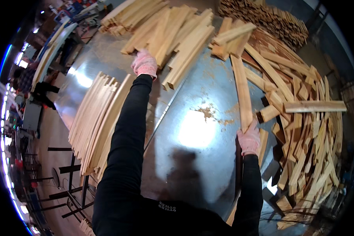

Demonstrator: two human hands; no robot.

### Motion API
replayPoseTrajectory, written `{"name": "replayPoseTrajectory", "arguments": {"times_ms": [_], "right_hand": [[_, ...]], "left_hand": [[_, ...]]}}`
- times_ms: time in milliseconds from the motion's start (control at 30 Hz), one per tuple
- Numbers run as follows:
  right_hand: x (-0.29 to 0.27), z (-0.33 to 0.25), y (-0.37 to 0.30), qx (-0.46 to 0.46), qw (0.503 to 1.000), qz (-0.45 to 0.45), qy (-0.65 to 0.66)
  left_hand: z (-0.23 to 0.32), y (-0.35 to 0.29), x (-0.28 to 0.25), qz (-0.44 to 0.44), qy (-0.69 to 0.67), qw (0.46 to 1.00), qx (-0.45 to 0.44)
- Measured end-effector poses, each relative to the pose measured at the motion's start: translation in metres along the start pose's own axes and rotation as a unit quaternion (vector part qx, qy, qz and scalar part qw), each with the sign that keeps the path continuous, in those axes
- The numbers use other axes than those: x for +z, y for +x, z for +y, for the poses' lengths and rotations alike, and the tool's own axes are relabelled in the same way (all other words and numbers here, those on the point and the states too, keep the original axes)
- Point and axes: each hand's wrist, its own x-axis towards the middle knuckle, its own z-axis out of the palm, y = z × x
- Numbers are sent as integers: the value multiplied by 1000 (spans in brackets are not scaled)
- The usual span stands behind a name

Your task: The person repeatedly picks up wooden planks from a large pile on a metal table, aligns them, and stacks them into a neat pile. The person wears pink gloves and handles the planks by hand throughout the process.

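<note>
Black sleeves (125,129), knit-gloved hands (249,139) (144,64), right one around flat wooden board (242,89)

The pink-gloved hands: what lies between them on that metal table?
In the head view, from the left hand to the right hand: ends of wooden planks, a thin pale strip, then shiny metal tabletop with scattered sawdust.

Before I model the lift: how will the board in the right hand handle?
The board is likely stiff: it looks like straight, solid wood. Held near one end by the right hand, it may feel heavy at the far end. If pushed along the smooth, shiny table, it would probably slide.
</note>
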Motion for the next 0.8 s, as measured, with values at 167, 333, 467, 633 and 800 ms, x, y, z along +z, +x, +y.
{"name": "replayPoseTrajectory", "arguments": {"times_ms": [167,333,467,633,800], "right_hand": [[-58,-12,4,-7,940,-200,276],[-65,-36,-70,-81,792,-312,519],[-88,39,-190,-115,974,-86,174],[-22,215,-346,67,993,-70,-61],[-29,199,-330,169,967,-72,177]], "left_hand": [[30,-171,33,-192,-355,870,283],[32,-321,117,-657,-698,270,-91],[1,-351,86,-631,-638,432,-87],[-77,-396,63,-558,-509,655,-22],[-130,-448,8,-521,-284,800,86]]}}
